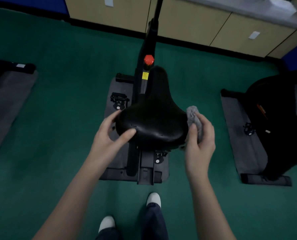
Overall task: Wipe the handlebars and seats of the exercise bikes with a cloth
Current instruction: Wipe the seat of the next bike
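Observation:
A black exercise-bike seat (153, 118) sits in the middle of the view, its narrow nose pointing away from me. My left hand (109, 134) grips the seat's rear left edge, thumb on top and fingers curled around the side. My right hand (199, 144) holds a grey fluffy cloth (193, 116) pressed against the seat's right rear edge. The bike's frame (149, 40) rises beyond the seat with a red knob (148, 59). The handlebars are out of view.
The bike stands on a grey mat (120, 94) on green floor (66, 84). Another black bike (274, 110) on a mat is at the right, and a mat (7, 94) with dark equipment at the left. Beige cabinets (187, 23) line the back wall. My feet (153, 199) are below.

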Demonstrator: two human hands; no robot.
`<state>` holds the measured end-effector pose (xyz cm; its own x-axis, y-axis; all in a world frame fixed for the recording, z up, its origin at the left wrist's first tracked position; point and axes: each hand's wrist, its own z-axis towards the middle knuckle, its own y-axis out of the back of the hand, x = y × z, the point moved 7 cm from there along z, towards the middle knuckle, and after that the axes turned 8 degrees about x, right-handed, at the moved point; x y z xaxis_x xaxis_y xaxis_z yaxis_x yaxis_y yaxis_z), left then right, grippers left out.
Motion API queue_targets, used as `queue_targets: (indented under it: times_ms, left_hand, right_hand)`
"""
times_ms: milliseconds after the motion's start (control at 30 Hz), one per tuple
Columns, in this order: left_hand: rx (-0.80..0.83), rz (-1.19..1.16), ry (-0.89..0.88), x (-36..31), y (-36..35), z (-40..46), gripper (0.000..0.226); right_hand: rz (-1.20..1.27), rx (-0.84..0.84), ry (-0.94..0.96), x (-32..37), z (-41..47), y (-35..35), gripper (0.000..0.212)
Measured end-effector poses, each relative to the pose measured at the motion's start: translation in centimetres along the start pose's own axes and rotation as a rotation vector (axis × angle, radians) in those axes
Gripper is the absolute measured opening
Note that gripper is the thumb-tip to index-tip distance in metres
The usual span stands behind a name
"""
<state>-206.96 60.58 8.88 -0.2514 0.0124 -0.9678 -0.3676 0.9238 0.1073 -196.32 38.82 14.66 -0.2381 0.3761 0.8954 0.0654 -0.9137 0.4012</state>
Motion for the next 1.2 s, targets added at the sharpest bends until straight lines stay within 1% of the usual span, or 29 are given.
queue_targets:
  times_ms: [67, 133, 167, 233, 267, 333, 400, 433, 533, 567, 667, 767, 867, 900, 1000, 1067, 1133, 1200]
  left_hand:
    - [0.035, 0.069, 0.025, 0.6, -0.2, -0.6, 0.099]
    - [0.052, 0.124, 0.008, 0.7, -0.3, -0.6, 0.115]
    - [0.048, 0.147, -0.011, 0.7, -0.3, -0.5, 0.119]
    - [0.029, 0.172, -0.040, 0.7, -0.4, -0.3, 0.121]
    - [0.017, 0.173, -0.054, 0.7, -0.4, -0.3, 0.118]
    - [-0.007, 0.166, -0.082, 0.7, -0.4, -0.2, 0.112]
    - [-0.020, 0.145, -0.086, 0.8, -0.5, -0.3, 0.108]
    - [-0.021, 0.132, -0.083, 0.9, -0.5, -0.3, 0.107]
    - [-0.018, 0.115, -0.085, 1.2, -0.5, -0.2, 0.106]
    - [-0.017, 0.114, -0.090, 1.2, -0.4, -0.2, 0.106]
    - [-0.017, 0.121, -0.109, 1.2, -0.4, -0.1, 0.105]
    - [-0.015, 0.128, -0.117, 1.2, -0.4, 0.1, 0.108]
    - [-0.011, 0.127, -0.126, 1.2, -0.4, 0.2, 0.108]
    - [-0.011, 0.131, -0.125, 1.3, -0.4, 0.2, 0.107]
    - [-0.001, 0.131, -0.115, 1.3, -0.3, 0.3, 0.109]
    - [0.002, 0.119, -0.111, 1.3, -0.3, 0.3, 0.110]
    - [0.001, 0.115, -0.114, 1.4, -0.2, 0.2, 0.110]
    - [-0.002, 0.114, -0.115, 1.4, -0.2, 0.2, 0.108]
  right_hand:
    - [-0.009, -0.040, 0.018, 0.7, -0.9, -0.5, 0.029]
    - [-0.096, -0.026, 0.134, 2.4, -2.5, -2.1, 0.029]
    - [-0.141, 0.008, 0.201, 3.2, -3.3, -3.2, 0.030]
    - [-0.210, 0.085, 0.316, 4.3, -4.3, -4.9, 0.030]
    - [-0.233, 0.103, 0.354, 4.5, -4.5, -5.2, 0.030]
    - [-0.248, 0.084, 0.370, 4.1, -4.3, -4.7, 0.031]
    - [-0.211, -0.022, 0.302, 2.9, -3.7, -3.0, 0.031]
    - [-0.159, -0.096, 0.232, 2.0, -3.5, -2.2, 0.031]
    - [0.132, -0.315, -0.060, -0.6, -3.2, -1.2, 0.030]
    - [0.215, -0.386, -0.123, -1.1, -3.5, -1.4, 0.030]
    - [0.343, -0.547, -0.224, -1.5, -5.4, -3.0, 0.035]
    - [0.395, -0.567, -0.259, -1.5, -7.2, -4.7, 0.038]
    - [0.424, -0.568, -0.244, -2.4, -5.6, -3.6, 0.035]
    - [0.457, -0.567, -0.271, -3.1, -4.7, -3.0, 0.033]
    - [0.711, -0.504, -0.469, -5.7, -2.4, -2.6, 0.030]
    - [0.860, -0.483, -0.525, -6.1, -2.4, -3.0, 0.034]
    - [0.863, -0.505, -0.500, -5.6, -3.4, -3.5, 0.034]
    - [0.700, -0.546, -0.416, -4.2, -5.0, -3.7, 0.033]
